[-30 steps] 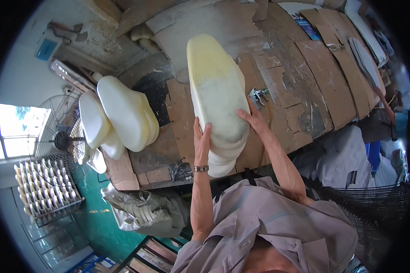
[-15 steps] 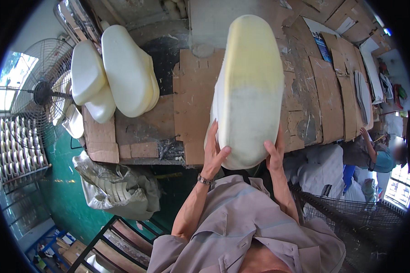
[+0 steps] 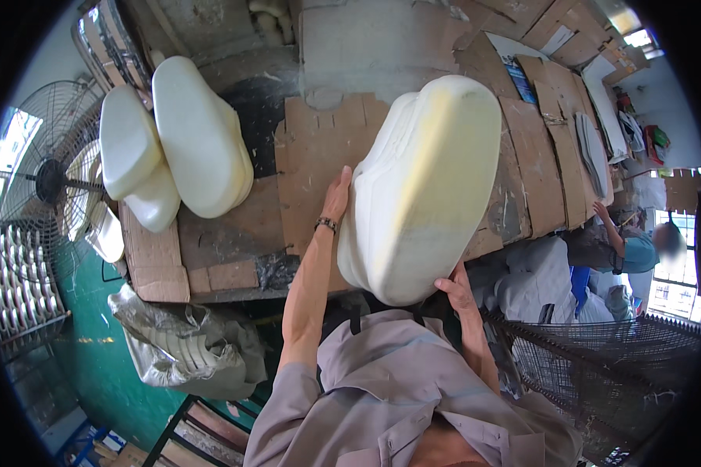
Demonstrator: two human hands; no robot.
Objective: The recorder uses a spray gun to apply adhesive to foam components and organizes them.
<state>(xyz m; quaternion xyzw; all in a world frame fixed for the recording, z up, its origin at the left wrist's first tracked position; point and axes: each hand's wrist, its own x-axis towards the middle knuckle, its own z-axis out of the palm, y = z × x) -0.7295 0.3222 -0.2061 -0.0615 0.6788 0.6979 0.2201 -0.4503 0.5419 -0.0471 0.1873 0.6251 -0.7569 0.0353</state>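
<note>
A large, rounded, cream-white moulded foam piece [image 3: 436,187] with yellowish patches stands tilted in front of me. Ridged layers along its left side look like more pieces stacked behind it. Against that left side rests my left hand [image 3: 336,196], fingers pointing up and partly hidden behind the edge. Near the lower right end, my right hand [image 3: 457,291] grips the foam, its thumb on the front face and the other fingers mostly out of sight.
Similar foam pieces [image 3: 199,140] stand at the left of the cardboard-covered table [image 3: 234,218], beside a fan [image 3: 51,183]. A plastic sack [image 3: 187,342] sits below on the green floor. At the right are a dark mesh rack [image 3: 600,366], white bags [image 3: 533,280] and another person [image 3: 639,249].
The foam has turned and leaned to the right, showing more of its layered left side. My left hand has moved up along that side; my right hand stays at the lower end.
</note>
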